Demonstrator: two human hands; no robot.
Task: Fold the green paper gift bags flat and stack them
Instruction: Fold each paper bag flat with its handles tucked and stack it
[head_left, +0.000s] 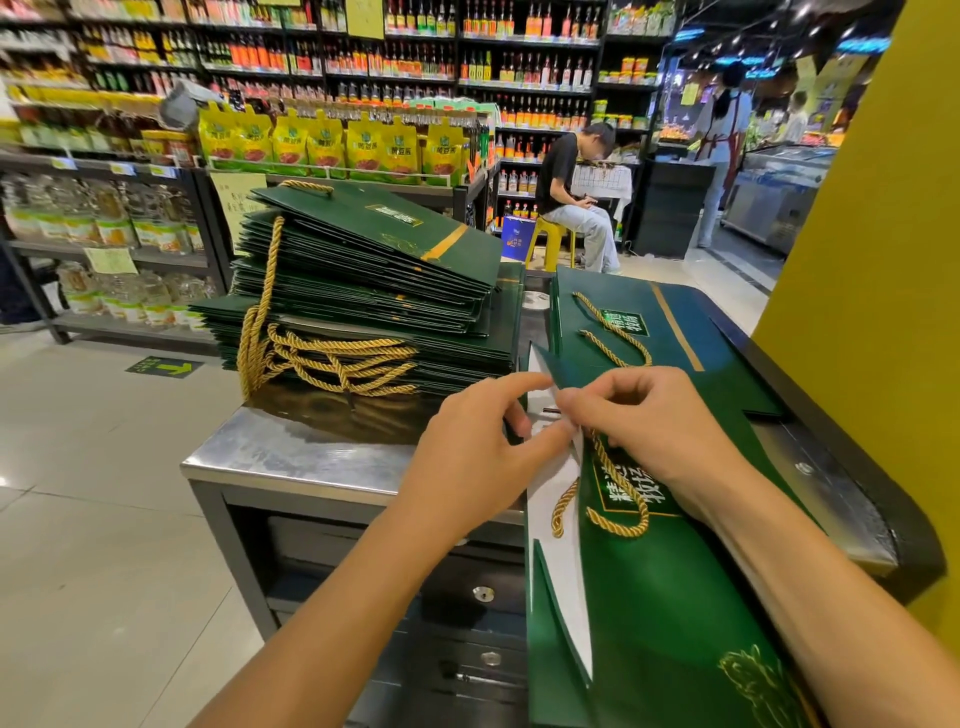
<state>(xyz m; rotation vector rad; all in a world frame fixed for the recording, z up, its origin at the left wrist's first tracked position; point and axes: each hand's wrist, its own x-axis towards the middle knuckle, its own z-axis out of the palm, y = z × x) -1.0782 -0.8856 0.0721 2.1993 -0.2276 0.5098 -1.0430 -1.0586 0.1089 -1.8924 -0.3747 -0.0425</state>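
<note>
A green paper gift bag (660, 597) with gold rope handles lies near me on the counter, its white inside showing along the left edge. My left hand (478, 452) pinches that top left edge of the bag. My right hand (654, 421) grips the same edge from the right, fingers curled by the gold handle (618, 493). Beyond them another green bag (670, 332) lies flat. To the left stands a tall stack of folded green bags (374, 291) with gold handles hanging off its front.
The bags rest on a steel-topped counter (291, 457) with drawers below. A yellow wall (872, 260) rises at the right. Store shelves fill the back, and a person sits on a yellow stool (550, 244) behind the stack. Tiled floor lies to the left.
</note>
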